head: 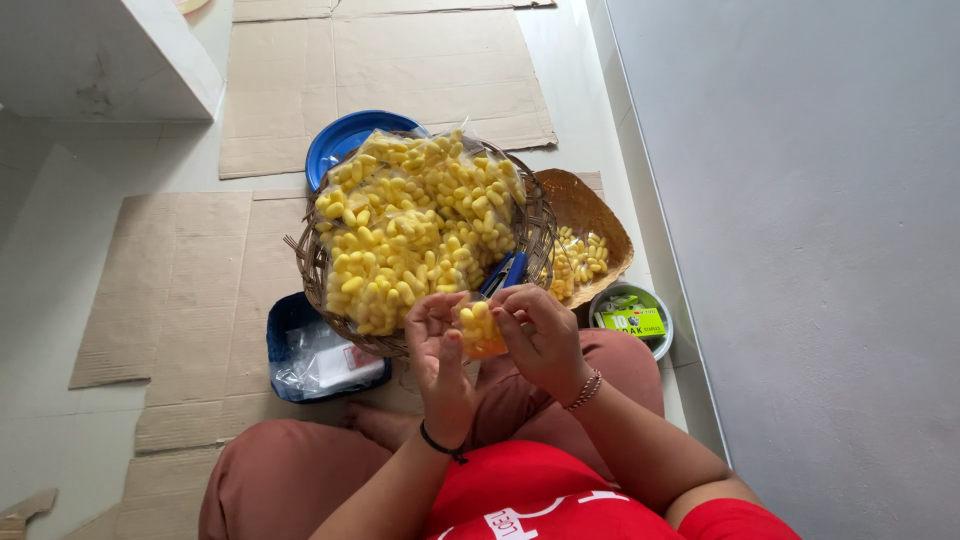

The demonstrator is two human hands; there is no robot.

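1. Head view: both hands raised together over the lap, a small clear packet of yellow cocoons [478,330] pinched between them.
2. Left hand [440,355] upright, palm turned inward, fingers half curled, thumb and fingertips pressed against the packet's left edge; a dark cord around the wrist.
3. Right hand [540,335] bent at the wrist, knuckles up, fingers folded down over the packet's top and right edge; a beaded bracelet on the wrist. Grip shared between both hands, seemingly to keep the packet's mouth steady and its contents from spilling.
4. Just beyond the fingertips: a round woven basket [318,282] heaped with filled packets of yellow cocoons [415,225], set close, probably for easy reach.
5. Tucked at the basket's near rim, just above the right hand: a blue stapler [505,272].
6. Right of the right hand: a shallow woven tray [590,215] with loose cocoons, and nearer, a small round bowl [655,345] with green boxes inside.
7. Left of the left hand: a dark blue tub [280,340] with clear plastic bags; beyond the basket, a blue plate [345,140].
8. Beneath everything: flattened cardboard sheets [180,270] on a pale floor.
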